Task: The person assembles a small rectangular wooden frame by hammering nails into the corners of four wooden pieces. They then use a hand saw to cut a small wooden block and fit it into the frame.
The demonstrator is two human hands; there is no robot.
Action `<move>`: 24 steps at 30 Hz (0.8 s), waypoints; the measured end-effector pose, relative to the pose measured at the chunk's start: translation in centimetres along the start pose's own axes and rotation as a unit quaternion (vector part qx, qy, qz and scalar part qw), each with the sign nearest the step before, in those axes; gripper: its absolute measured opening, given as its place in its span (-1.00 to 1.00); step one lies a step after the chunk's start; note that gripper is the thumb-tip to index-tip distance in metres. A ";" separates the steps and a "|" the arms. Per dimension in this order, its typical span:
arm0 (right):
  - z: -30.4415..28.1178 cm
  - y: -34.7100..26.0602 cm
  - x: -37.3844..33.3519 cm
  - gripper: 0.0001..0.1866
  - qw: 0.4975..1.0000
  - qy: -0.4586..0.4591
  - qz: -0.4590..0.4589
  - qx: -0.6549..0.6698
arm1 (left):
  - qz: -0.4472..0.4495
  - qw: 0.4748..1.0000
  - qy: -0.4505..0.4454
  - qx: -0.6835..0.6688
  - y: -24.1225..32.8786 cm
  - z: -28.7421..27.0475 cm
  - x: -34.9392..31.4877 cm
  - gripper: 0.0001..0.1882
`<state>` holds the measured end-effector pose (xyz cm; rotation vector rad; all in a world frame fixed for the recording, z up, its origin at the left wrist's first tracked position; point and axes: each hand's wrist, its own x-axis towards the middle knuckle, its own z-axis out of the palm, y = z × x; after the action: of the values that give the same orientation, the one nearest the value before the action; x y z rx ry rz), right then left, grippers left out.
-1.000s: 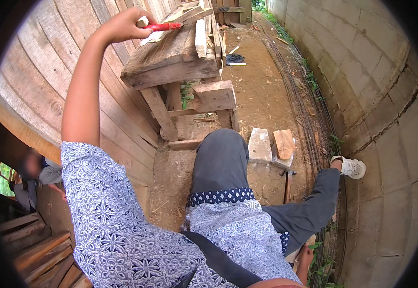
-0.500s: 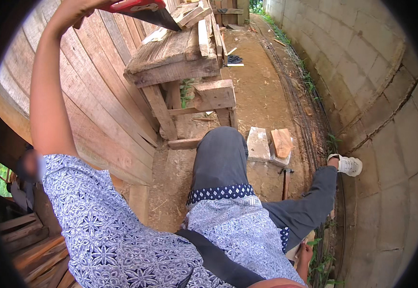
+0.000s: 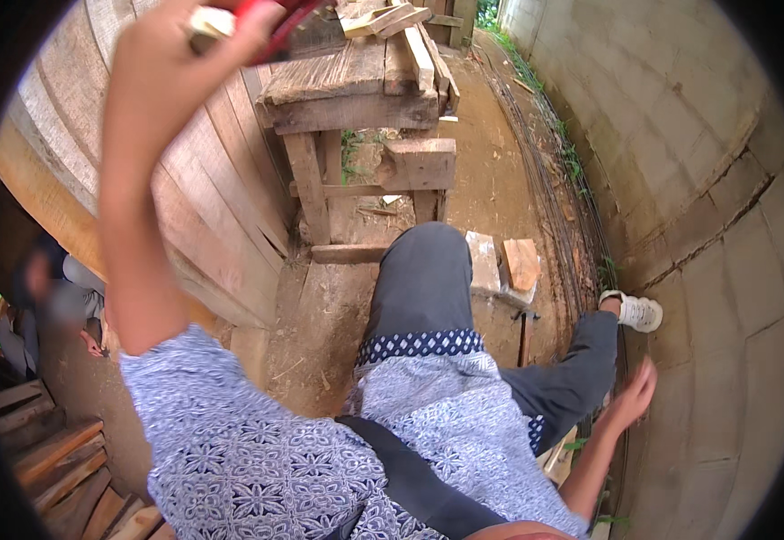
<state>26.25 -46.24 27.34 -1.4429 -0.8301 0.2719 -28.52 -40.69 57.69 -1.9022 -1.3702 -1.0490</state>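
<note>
My left hand, raised at the upper left, is closed around the red handle of a handsaw. Motion blurs the hand, and the top edge of the view cuts off part of the saw. A pale patch shows between the thumb and the fingers; I cannot tell what it is. At the lower right, my right hand is stretched out beside the block wall, its fingers extended with nothing visible in them. A pale piece of wood lies near my right forearm, partly covered by my clothing.
A rough wooden bench carries loose wood strips. Blocks and a hammer lie past my knee. A plank wall stands left, a block wall right. Another person and stacked planks are at the left.
My left hand has come lower and closer with the handsaw. My right hand has lifted away from the pale wood at the lower right, up toward the block wall. The view has shifted slightly.
</note>
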 end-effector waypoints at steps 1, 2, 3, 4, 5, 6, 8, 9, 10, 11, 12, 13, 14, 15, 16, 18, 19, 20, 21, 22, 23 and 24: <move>3.0 -3.1 1.5 -0.62 0.985 -0.133 0.001 0.105 | -0.014 0.999 0.039 -0.022 -0.1 0.7 -1.1 -0.75; 7.2 -8.5 -0.6 -0.63 0.959 -0.241 -0.106 0.109 | -0.003 0.999 0.037 -0.014 0.6 2.7 -2.5 -0.75; 10.9 -13.0 -1.9 -0.61 0.892 -0.391 -0.203 0.100 | 0.007 0.999 0.034 -0.003 1.8 4.4 -4.2 -0.75; 14.5 -16.3 -3.6 -0.53 0.853 -0.464 -0.196 0.133 | -0.044 0.997 0.020 -0.058 3.3 5.8 -5.4 -0.72; 17.5 -19.1 -4.7 -0.47 0.834 -0.513 -0.148 0.136 | -0.096 0.989 0.017 -0.112 4.6 6.6 -6.2 -0.67; 20.5 -20.9 -5.7 -0.41 0.817 -0.553 -0.092 0.136 | -0.096 0.987 0.013 -0.132 5.6 8.4 -7.1 -0.66; 25.2 -22.5 -8.0 -0.37 0.806 -0.554 -0.077 0.192 | -0.094 0.980 0.012 -0.172 7.5 9.8 -8.7 -0.66; 26.9 -23.1 -8.9 -0.37 0.800 -0.551 -0.093 0.218 | -0.093 0.976 0.016 -0.197 8.3 10.5 -9.4 -0.67; 28.0 -23.2 -9.5 -0.37 0.793 -0.549 -0.109 0.242 | -0.105 0.970 0.005 -0.218 8.7 11.4 -10.0 -0.65; 28.3 -22.9 -9.6 -0.41 0.792 -0.558 -0.077 0.236 | -0.120 0.963 -0.004 -0.242 9.1 12.4 -10.6 -0.62; 28.5 -22.8 -9.6 -0.44 0.788 -0.569 -0.046 0.231 | -0.135 0.956 -0.009 -0.261 9.1 12.8 -11.0 -0.59; 28.7 -22.6 -9.4 -0.47 0.784 -0.579 -0.017 0.224 | -0.129 0.954 -0.022 -0.272 9.1 13.0 -11.5 -0.57; 29.1 -21.9 -8.8 -0.59 0.790 -0.566 0.045 0.231 | -0.119 0.951 -0.035 -0.283 9.2 13.3 -11.8 -0.54; 29.5 -21.2 -8.1 -0.61 0.796 -0.561 0.044 0.223 | -0.110 0.948 -0.050 -0.293 9.0 13.8 -12.1 -0.52; 29.8 -20.5 -7.4 -0.63 0.801 -0.557 0.043 0.215 | -0.085 0.946 -0.066 -0.306 8.7 14.6 -12.5 -0.47; 29.6 -20.2 -6.7 -0.67 0.830 -0.520 0.020 0.201 | -0.075 0.932 -0.090 -0.344 8.7 14.3 -12.1 -0.46; 29.7 -20.0 -6.0 -0.67 0.823 -0.529 -0.003 0.205 | -0.070 0.924 -0.101 -0.363 8.5 14.2 -12.0 -0.46; 29.9 -19.8 -5.2 -0.67 0.812 -0.541 -0.023 0.216 | -0.098 0.904 -0.108 -0.401 7.5 14.2 -12.2 -0.49; 29.9 -19.5 -4.2 -0.67 0.804 -0.551 -0.044 0.220 | -0.095 0.922 -0.090 -0.364 5.7 14.9 -12.1 -0.53; 29.8 -19.9 -3.3 -0.65 0.796 -0.565 -0.054 0.211 | -0.092 0.941 -0.073 -0.318 3.3 15.4 -11.7 -0.57; 29.8 -19.7 -2.5 -0.63 0.794 -0.566 -0.070 0.211 | -0.048 0.960 -0.037 -0.274 0.8 16.8 -10.9 -0.67; 29.8 -19.3 -1.7 -0.61 0.793 -0.565 -0.083 0.212 | -0.130 0.946 -0.079 -0.288 -0.8 17.2 -9.6 -0.72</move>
<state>-0.04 -27.65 42.30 -0.6557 -1.7073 1.1772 -26.28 -31.52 40.43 -2.2955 -1.5539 -1.5943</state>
